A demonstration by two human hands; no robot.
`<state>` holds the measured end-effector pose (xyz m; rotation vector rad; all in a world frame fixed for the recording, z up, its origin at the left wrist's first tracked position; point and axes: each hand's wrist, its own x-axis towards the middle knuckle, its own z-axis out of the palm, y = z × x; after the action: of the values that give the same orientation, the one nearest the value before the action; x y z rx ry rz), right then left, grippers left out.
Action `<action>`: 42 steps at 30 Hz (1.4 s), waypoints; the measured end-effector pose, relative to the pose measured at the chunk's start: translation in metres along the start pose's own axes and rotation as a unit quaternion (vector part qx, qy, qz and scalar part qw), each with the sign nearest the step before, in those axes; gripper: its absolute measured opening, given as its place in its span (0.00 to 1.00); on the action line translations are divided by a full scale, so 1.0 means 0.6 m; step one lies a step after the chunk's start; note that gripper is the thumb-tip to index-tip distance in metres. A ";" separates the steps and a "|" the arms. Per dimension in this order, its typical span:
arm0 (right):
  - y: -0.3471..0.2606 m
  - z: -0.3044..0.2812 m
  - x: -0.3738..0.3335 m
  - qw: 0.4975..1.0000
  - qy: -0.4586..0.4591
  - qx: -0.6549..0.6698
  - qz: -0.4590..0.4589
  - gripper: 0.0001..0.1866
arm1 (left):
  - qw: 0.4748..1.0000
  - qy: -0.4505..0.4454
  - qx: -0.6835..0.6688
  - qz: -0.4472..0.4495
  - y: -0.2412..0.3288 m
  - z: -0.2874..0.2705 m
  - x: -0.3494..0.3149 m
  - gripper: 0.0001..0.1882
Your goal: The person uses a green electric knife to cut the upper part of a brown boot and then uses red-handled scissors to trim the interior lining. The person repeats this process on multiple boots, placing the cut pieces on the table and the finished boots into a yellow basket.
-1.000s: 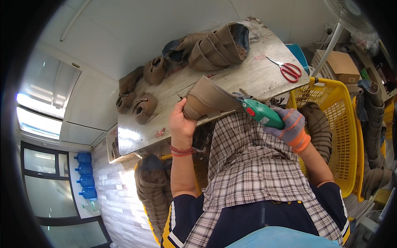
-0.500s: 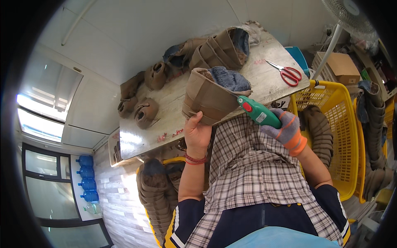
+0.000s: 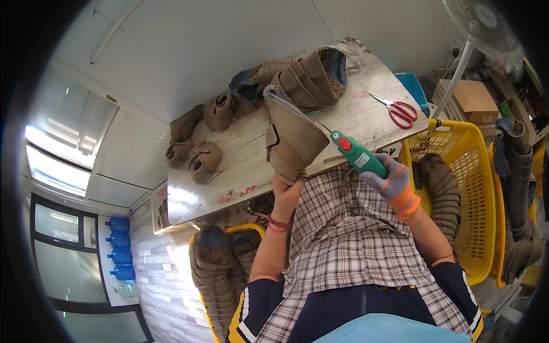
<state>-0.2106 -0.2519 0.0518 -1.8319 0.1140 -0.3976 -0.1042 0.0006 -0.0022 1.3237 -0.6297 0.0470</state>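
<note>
My bare left hand (image 3: pixel 286 197), a red cord at its wrist, grips a brown boot upper (image 3: pixel 294 137) by its lower end. The upper stands tilted above the table's front edge, and a little of its blue-grey lining shows at the top. A grey-and-orange glove covers my right hand (image 3: pixel 393 186), which is closed round a green handheld tool (image 3: pixel 361 159) with a red button. The tool's thin tip points up and left, close to the upper's right edge; whether they touch I cannot tell. Red-handled scissors (image 3: pixel 402 114) lie on the table to the right.
On the worn table (image 3: pixel 366 86) stand nested brown uppers (image 3: pixel 311 77) and several smaller rolled ones (image 3: pixel 206 162). Yellow baskets (image 3: pixel 480 200) with stacked uppers (image 3: pixel 440 194) flank me. A white fan (image 3: pixel 477 23), a cardboard box (image 3: pixel 472 103) and blue water bottles (image 3: pixel 120 240) are farther off.
The upper has been turned and tipped more upright in my left hand, hiding most of its lining. My left hand has moved slightly right and down; the tool's tip is now uncovered.
</note>
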 end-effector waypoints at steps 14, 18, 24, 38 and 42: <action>-0.007 -0.004 -0.003 0.999 0.025 -0.030 -0.003 0.27 | 0.908 -0.121 0.370 0.154 0.005 0.013 0.013 0.19; -0.013 -0.003 0.002 0.998 0.033 0.011 0.053 0.27 | 0.834 -0.177 0.483 0.198 0.028 0.025 0.021 0.20; -0.024 -0.008 0.012 0.996 0.056 -0.019 0.062 0.27 | 0.802 -0.243 0.520 0.166 0.030 0.044 0.011 0.20; -0.014 -0.018 0.038 0.989 0.084 0.078 0.094 0.22 | 0.762 -0.258 0.571 0.165 0.024 0.025 -0.021 0.16; 0.012 -0.053 0.026 0.987 0.124 0.082 0.066 0.18 | 0.745 -0.107 0.642 0.144 0.025 -0.111 0.001 0.21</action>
<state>-0.2055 -0.2874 0.0559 -1.5971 0.3611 -0.5251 -0.0825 0.0649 0.0044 2.5784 -1.0657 0.7051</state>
